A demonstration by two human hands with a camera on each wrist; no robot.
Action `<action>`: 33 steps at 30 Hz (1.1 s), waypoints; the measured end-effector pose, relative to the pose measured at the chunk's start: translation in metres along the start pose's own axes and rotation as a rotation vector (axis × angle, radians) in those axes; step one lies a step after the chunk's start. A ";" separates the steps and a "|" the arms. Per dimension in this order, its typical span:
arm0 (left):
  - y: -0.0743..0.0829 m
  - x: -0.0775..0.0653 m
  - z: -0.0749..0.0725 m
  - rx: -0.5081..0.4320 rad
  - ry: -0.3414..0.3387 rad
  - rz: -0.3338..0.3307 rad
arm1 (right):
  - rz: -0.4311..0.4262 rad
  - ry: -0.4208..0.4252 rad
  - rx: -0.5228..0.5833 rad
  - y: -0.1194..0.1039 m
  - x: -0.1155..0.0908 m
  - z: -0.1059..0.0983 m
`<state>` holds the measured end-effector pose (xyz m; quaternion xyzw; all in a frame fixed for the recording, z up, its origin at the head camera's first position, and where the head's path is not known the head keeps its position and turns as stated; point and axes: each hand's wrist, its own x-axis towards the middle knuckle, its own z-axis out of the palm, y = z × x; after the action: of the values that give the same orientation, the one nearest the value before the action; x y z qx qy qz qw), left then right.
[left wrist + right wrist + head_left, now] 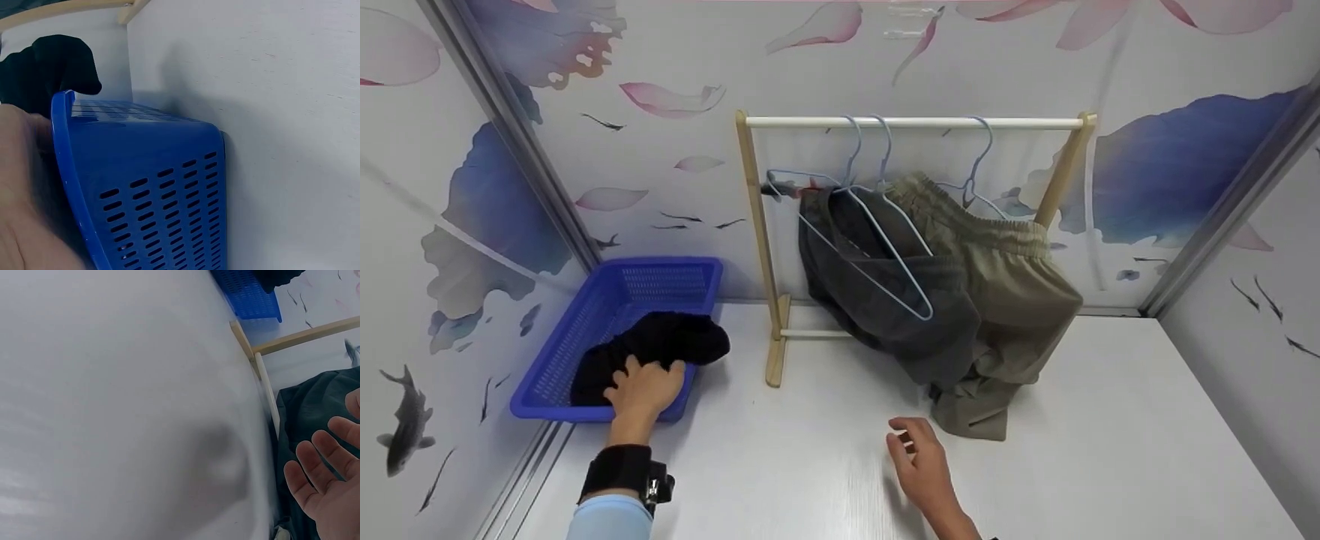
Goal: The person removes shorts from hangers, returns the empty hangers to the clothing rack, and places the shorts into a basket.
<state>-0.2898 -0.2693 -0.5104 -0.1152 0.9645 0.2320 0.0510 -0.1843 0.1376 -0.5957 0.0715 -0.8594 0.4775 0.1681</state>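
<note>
In the head view, my left hand [646, 391] is over the basket's near edge, its fingers dug into a bunched black garment [660, 341] and gripping it. The garment lies in the blue plastic basket [535, 390] and bulges past its right rim. In the left wrist view, the thumb side of the left hand [28, 197] is behind the rim, its fingertips hidden. Above the white table, my right hand [919, 465] is loosely bent and holds nothing. Nearest to it hang khaki pants [1012, 292]; the right wrist view shows its fingers apart.
A wooden rack [761, 225] with a white rod [802, 122] stands at the back. From it hang dark grey pants [885, 300] and several blue hangers [924, 300], one of them tilted out in front. Printed wall panels [675, 247] enclose the white table [810, 442].
</note>
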 end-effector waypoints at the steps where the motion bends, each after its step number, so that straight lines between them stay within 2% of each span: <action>1: 0.001 0.000 0.000 -0.013 0.012 -0.004 | 0.005 -0.002 0.001 0.000 -0.001 0.000; 4: 0.005 0.000 0.001 -0.034 0.076 0.001 | 0.015 -0.006 0.010 0.000 -0.002 -0.001; 6: 0.008 0.001 0.003 -0.030 0.158 0.034 | 0.026 -0.011 0.014 0.000 -0.003 -0.002; 11: 0.016 0.003 0.008 0.023 0.398 0.225 | 0.041 -0.014 0.016 -0.001 -0.003 -0.003; 13: 0.019 0.003 0.009 0.019 0.462 0.291 | 0.045 -0.017 0.018 -0.001 -0.002 -0.004; 15: 0.021 0.003 0.009 0.000 0.513 0.323 | 0.046 -0.021 0.016 -0.001 -0.002 -0.004; 18: 0.021 0.003 0.008 -0.037 0.597 0.319 | 0.036 -0.017 0.007 0.000 -0.001 -0.005; 23: 0.017 0.002 0.008 -0.037 0.725 0.261 | 0.001 0.010 -0.011 0.000 -0.002 -0.006; 27: 0.013 -0.001 0.009 -0.030 0.738 0.208 | -0.022 0.017 -0.017 0.000 -0.002 -0.007; 33: 0.009 -0.002 0.013 -0.010 0.681 0.171 | -0.009 0.005 0.004 0.000 -0.003 -0.008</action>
<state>-0.2895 -0.2549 -0.5172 -0.1050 0.9312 0.1885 -0.2938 -0.1797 0.1447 -0.5932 0.0743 -0.8577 0.4787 0.1723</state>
